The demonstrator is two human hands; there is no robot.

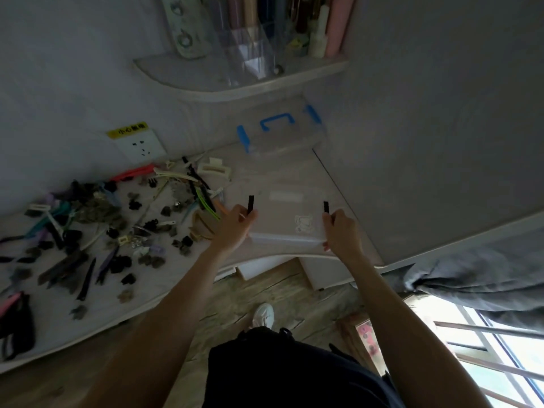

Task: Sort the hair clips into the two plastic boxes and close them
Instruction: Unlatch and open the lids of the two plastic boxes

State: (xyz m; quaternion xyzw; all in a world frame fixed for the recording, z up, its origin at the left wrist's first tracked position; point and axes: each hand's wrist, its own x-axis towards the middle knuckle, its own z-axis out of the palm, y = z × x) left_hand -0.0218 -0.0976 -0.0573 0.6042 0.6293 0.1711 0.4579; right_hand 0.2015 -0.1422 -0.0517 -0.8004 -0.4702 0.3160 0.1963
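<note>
Clear box (282, 213) on desk (347, 231), both black latches (250, 204) raised. Left hand (235, 228), right hand (341, 231): each grip closed on box side. Blue-latched box (279, 134) behind. Hair clips (123, 219) scattered left.

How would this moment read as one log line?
left hand: on black latch | right hand: on other latch | clips: unsorted

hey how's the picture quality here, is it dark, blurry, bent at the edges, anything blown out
Head view: dim and soft overall, the hair clips on the desk smeared into dark blobs; the window at lower right is blown out white; wide-angle bending curves the desk edge and shelf; the clear box between both hands nearly vanishes against the pale surface.
</note>
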